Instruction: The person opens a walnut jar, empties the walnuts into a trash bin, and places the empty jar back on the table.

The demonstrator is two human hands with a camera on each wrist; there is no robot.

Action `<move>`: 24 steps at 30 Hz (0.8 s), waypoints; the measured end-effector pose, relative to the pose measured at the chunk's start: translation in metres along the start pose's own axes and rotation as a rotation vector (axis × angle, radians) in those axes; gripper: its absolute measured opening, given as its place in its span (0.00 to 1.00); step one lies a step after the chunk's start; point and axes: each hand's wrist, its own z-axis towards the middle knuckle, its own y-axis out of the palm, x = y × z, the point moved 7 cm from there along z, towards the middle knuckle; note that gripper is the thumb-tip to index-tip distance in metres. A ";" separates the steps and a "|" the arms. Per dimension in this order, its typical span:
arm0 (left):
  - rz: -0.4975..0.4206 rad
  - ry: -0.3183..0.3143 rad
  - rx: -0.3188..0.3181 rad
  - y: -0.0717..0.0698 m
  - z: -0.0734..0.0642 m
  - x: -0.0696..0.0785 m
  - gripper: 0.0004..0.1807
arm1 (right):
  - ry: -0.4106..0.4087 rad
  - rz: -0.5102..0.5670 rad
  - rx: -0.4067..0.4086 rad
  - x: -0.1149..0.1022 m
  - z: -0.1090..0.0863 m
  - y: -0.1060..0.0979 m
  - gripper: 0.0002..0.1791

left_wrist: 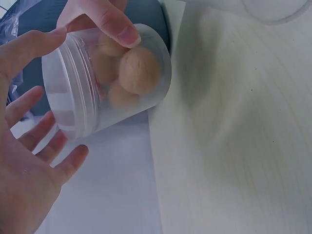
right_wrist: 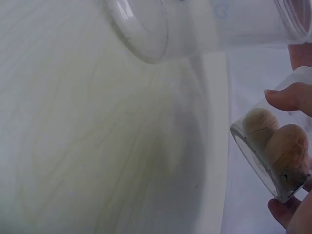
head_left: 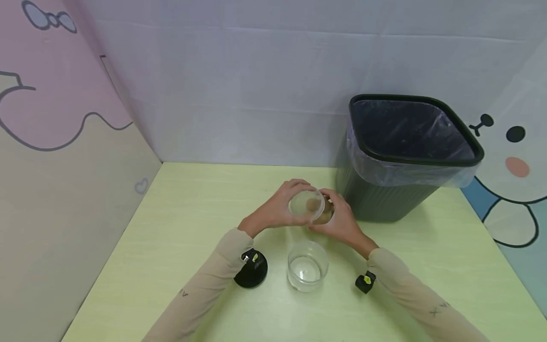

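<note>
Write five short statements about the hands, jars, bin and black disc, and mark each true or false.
1. The right hand holds a clear jar containing brown balls. True.
2. The left hand rests flat on the table. False: it is at the held jar.
3. The standing jar is full of balls. False: it looks empty.
4. The bin has a plastic liner. True.
5. In the head view, the black disc lies left of the standing jar. True.

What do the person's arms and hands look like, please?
The left sleeve and right sleeve are long and beige with small dark markings. The left hand and right hand are bare. Small black devices with yellow patches show beside both sleeves.
</note>
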 end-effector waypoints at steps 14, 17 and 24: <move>-0.016 -0.063 0.158 -0.003 -0.003 0.000 0.40 | -0.099 -0.095 0.030 -0.017 -0.002 -0.012 0.49; 0.001 -0.145 0.163 -0.003 -0.004 -0.001 0.39 | -0.117 -0.127 0.042 -0.020 -0.001 -0.014 0.50; 0.075 -0.171 0.095 -0.004 -0.008 0.008 0.42 | -0.118 -0.128 0.030 -0.022 -0.004 -0.019 0.50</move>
